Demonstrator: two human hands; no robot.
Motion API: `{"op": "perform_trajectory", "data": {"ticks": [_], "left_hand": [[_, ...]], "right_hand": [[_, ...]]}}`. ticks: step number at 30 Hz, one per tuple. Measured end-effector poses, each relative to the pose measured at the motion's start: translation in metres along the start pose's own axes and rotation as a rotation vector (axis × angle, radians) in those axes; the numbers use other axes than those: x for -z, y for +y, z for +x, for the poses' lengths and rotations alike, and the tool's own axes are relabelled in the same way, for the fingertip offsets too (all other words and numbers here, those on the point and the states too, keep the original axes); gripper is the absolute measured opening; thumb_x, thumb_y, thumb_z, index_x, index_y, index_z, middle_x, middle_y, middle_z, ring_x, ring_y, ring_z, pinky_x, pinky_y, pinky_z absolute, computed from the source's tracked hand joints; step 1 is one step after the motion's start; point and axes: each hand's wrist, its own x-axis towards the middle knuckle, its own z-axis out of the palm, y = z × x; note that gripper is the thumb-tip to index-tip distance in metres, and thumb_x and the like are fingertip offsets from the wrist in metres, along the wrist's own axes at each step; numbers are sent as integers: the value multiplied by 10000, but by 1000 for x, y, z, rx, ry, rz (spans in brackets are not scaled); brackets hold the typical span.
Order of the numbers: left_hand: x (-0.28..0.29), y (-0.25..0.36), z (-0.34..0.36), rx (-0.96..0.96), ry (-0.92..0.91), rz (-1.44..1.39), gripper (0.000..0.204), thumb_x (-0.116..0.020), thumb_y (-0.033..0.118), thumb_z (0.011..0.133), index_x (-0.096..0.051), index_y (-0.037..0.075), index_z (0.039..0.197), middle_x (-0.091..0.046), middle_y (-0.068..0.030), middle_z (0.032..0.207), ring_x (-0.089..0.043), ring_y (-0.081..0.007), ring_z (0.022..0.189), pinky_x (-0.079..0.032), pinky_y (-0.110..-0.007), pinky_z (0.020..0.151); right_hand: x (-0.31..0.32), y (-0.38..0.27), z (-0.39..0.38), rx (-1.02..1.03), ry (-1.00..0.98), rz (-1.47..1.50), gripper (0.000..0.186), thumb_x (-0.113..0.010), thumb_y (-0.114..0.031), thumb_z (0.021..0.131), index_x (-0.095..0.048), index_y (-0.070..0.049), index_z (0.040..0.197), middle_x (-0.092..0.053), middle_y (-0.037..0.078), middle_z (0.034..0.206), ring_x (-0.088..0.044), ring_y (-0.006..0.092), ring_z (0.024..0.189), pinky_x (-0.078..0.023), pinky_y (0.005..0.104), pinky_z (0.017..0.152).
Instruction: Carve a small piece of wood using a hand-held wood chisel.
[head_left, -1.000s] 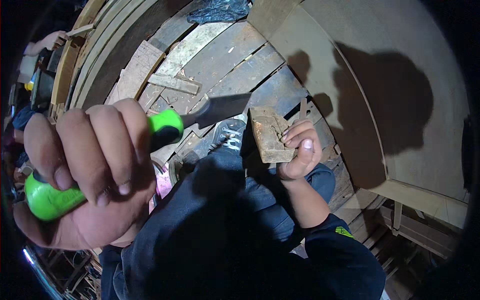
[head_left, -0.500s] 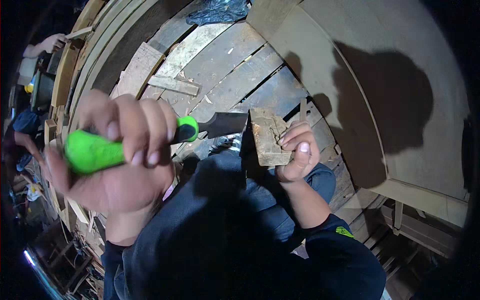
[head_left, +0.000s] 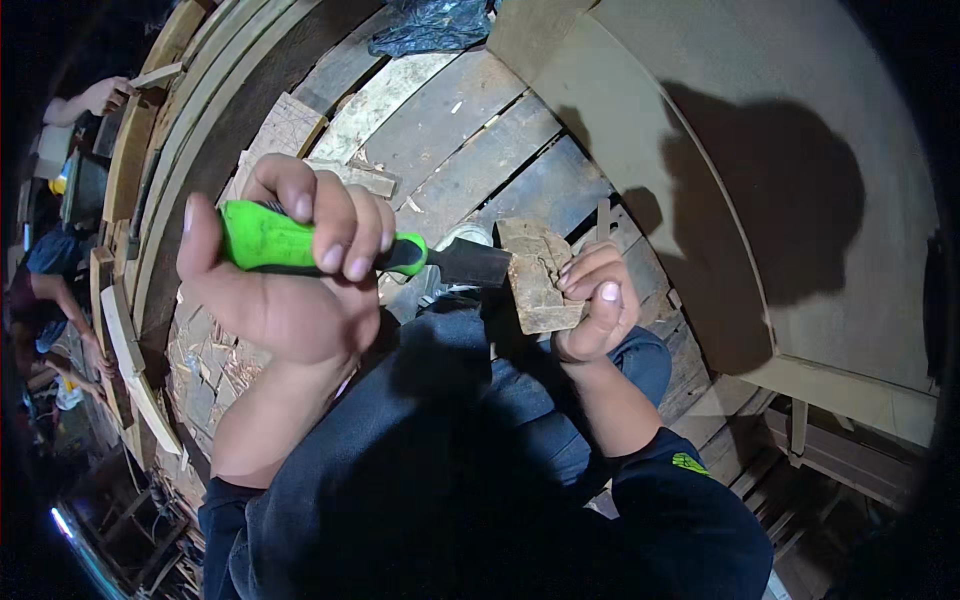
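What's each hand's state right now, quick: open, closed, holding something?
Left hand: closed, holding the green-handled bladed tool.
Right hand: closed, holding the wooden block.

The place looks like a woodworking workshop. Shavings litter the floor, which is made of worn planks, and an offcut lies among them. Long timbers run along the left side. A green-handled chisel and a rough wooden block fit the trade, as does another person's hand beside a wooden strip.
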Motion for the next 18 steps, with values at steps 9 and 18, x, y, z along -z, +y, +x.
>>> {"op": "perform_trajectory", "data": {"ticks": [9, 18], "left_hand": [[-41, 57, -22, -209, -318, 163, 526, -545, 698, 896, -503, 179, 818, -470, 43, 532, -389, -86, 448, -344, -255, 560], [-10, -9, -10, -26, -257, 18, 698, -415, 745, 933, -473, 55, 843, -497, -32, 615, -411, -156, 499, -378, -327, 570]], "right_hand": [[-13, -8, 0, -8, -7, 5, 337, -463, -224, 987, -505, -34, 712, -583, 115, 735, -502, 199, 694, -403, 323, 688], [0, 0, 0, -26, 33, -23, 360, -456, -237, 993, -503, -33, 701, -577, 110, 728, -511, 191, 689, -401, 319, 671]]}}
